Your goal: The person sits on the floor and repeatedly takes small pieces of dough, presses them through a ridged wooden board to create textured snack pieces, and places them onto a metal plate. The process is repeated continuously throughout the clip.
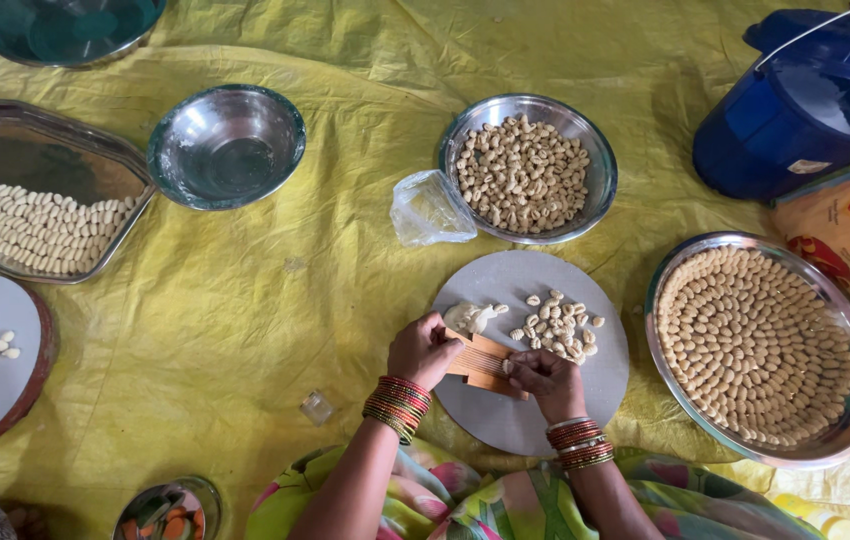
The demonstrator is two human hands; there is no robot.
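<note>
Both bangled wrists rose from six o'clock. Left hand [423,349] steadied the ridged wooden board [485,365], fingers closed on its edge; right hand [545,379] pinched dough against it. Shaped pieces [557,327] lay at one o'clock on the round grey slab [505,420].

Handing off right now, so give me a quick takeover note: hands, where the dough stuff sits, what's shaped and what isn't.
Left hand steadies the ribbed wooden board on the round grey slab. Right hand presses at the board's right end; any dough under it is hidden.
Done: a loose pile of shaped pieces on the slab, a filled steel bowl, a large steel plate laid in rings.
Left: the dough lump beside the left hand.
</note>
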